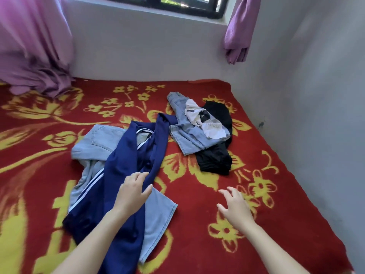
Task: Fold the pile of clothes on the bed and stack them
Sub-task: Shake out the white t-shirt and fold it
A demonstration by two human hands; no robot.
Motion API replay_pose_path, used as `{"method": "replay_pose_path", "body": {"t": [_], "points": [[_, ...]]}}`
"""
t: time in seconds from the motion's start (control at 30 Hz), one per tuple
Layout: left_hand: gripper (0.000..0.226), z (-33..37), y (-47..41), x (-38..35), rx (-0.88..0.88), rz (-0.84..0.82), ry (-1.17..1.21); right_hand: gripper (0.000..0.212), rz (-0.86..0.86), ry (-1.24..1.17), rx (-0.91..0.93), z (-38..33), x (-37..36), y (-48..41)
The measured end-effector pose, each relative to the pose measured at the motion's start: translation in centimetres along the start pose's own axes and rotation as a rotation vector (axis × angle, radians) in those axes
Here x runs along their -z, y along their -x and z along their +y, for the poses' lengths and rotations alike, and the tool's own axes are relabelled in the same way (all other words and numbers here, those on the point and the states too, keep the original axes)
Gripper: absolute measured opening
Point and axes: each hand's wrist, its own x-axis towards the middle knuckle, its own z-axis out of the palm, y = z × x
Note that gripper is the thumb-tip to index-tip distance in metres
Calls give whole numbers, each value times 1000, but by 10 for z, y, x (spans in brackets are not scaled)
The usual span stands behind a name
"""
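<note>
Jeans (92, 143) half hidden under navy jacket (126, 167), left hand (133, 191) blurred

Navy jacket (126, 167) ran off the near edge, partly covered by left hand (132, 191) and forearm (94, 234). Fingertips lay on the navy cloth; pinching or only touching, couldn't tell. Light denim piece (94, 143) was mostly hidden beneath the jacket. Far pile: black garment (215, 159) half under jeans (189, 135); white top (213, 129) print only partly readable. Window (177, 4) and left curtain (33, 46) were cut by picture edges. Blanket (29, 214) was blurred near left.
</note>
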Motion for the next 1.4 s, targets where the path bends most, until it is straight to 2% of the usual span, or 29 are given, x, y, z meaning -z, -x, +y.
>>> {"method": "replay_pose_path", "body": {"t": [0.27, 0.43, 0.6, 0.8, 0.97, 1.1, 1.4], "points": [[46, 75, -49, -45, 164, 53, -80, 50, -119, -8, 181, 57, 4, -141], [48, 115, -90, -74, 217, 4, -148, 48, -102, -28, 218, 80, 16, -206], [46, 126, -125, -94, 265, 11, -192, 49, -136, -4, 248, 92, 16, -248], [46, 127, -149, -125, 282, -60, -258, 48, -226, 27, 219, 89, 1, -279], [46, 122, -174, -140, 269, -157, -310, 46, -216, 6, 231, 76, 0, -301], [44, 119, -216, -148, 275, -206, -335, 47, -210, 8, 179, 94, 9, -321], [49, 106, -309, -199, 159, -343, -336, 52, -267, 14, 61, 114, -10, -408]]}}
